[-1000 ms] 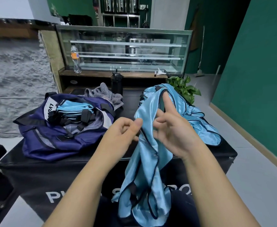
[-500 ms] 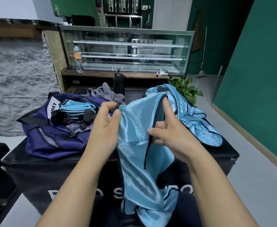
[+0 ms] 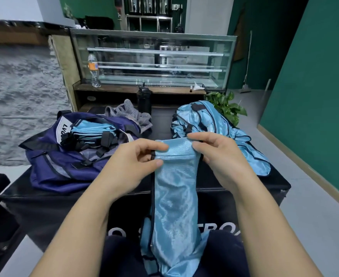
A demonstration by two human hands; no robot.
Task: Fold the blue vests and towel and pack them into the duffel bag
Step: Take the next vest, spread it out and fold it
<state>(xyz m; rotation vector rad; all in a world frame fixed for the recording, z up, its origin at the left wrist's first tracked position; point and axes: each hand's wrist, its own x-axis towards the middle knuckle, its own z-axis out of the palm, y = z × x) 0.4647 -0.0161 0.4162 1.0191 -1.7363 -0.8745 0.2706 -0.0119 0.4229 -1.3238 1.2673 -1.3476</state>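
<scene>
A light blue vest [image 3: 174,196] with dark trim hangs lengthwise in front of me, down past the table edge to my lap. My left hand [image 3: 132,158] pinches its top left corner and my right hand [image 3: 218,154] pinches its top right corner, holding the top edge level. The navy duffel bag [image 3: 64,166] lies unzipped on the left of the black table [image 3: 244,182], with folded blue vests [image 3: 92,128] inside. A heap of unfolded blue vests [image 3: 220,132] lies on the table's right. A grey striped towel [image 3: 128,114] lies crumpled behind the bag.
A black bottle [image 3: 144,100] stands at the table's far edge. Behind it runs a glass display counter [image 3: 152,58] with a plastic water bottle [image 3: 93,70]. A green plant [image 3: 226,104] sits behind the vest heap. Grey floor and a green wall lie to the right.
Both hands shifted from the bunched vest to its top corners and drew it flat, so it now hangs as a straight narrow strip.
</scene>
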